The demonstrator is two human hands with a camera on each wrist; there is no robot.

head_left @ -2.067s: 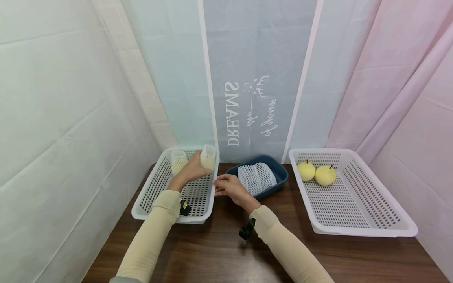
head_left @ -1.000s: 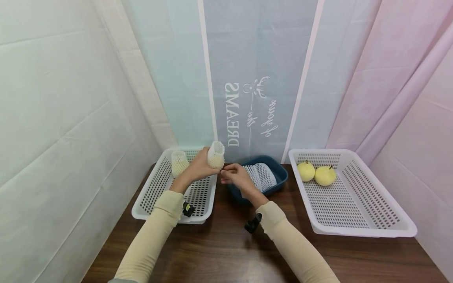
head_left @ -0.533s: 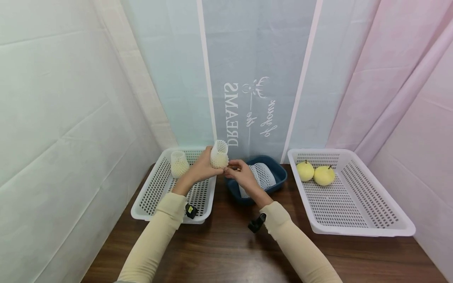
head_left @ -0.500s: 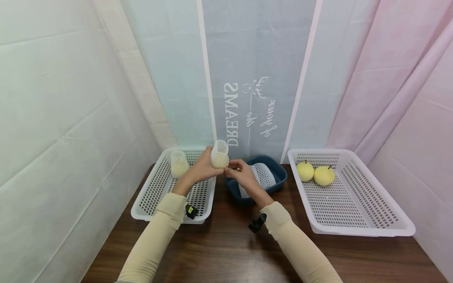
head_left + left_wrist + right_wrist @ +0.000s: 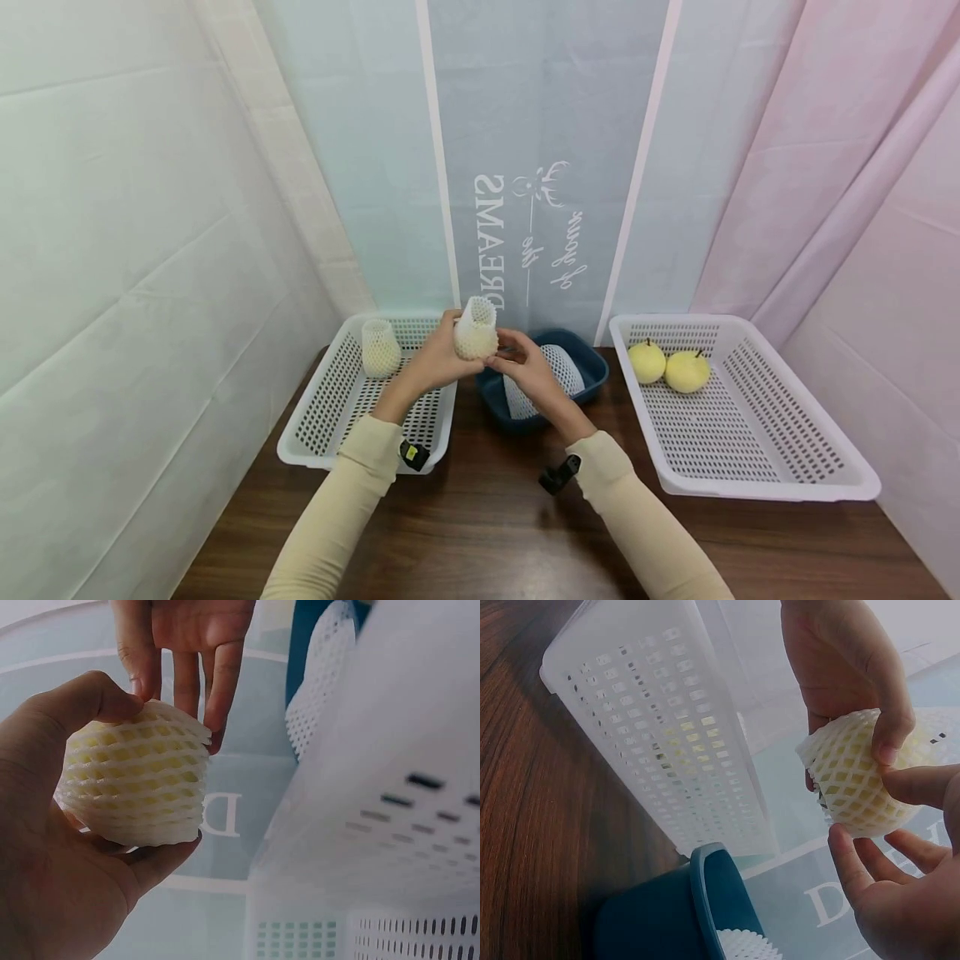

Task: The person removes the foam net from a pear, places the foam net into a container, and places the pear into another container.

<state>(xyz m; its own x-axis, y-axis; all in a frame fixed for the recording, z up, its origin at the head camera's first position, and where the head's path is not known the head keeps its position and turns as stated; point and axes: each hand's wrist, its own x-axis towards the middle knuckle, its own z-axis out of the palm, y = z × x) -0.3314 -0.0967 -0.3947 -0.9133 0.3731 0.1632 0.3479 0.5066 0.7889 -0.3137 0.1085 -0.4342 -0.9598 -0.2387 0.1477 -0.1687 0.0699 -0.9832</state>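
Observation:
My left hand [image 5: 438, 354] grips a yellow pear in a white foam net [image 5: 476, 337], held up between the left basket and the blue bin. The net's loose upper end stands up past the fruit. In the left wrist view, the left thumb lies over the netted pear [image 5: 135, 780] and the fingers go beneath it. My right hand [image 5: 528, 371] pinches the net's near side, thumb and fingertips on it, as the right wrist view shows. Another netted pear [image 5: 381, 350] sits in the left white basket [image 5: 303, 433].
A dark blue bin [image 5: 596, 367] behind my right hand holds white foam nets [image 5: 562, 371]. On the right, a white basket [image 5: 765, 487] contains two bare pears, one pear [image 5: 647, 362] touching the other pear [image 5: 687, 372]. Everything stands on a brown wooden table [image 5: 480, 533] before a curtain.
My left hand has lifted the netted pear out over the left basket's rim and moved right. My right hand has left that basket's rim, moved slightly right and taken hold of the net.

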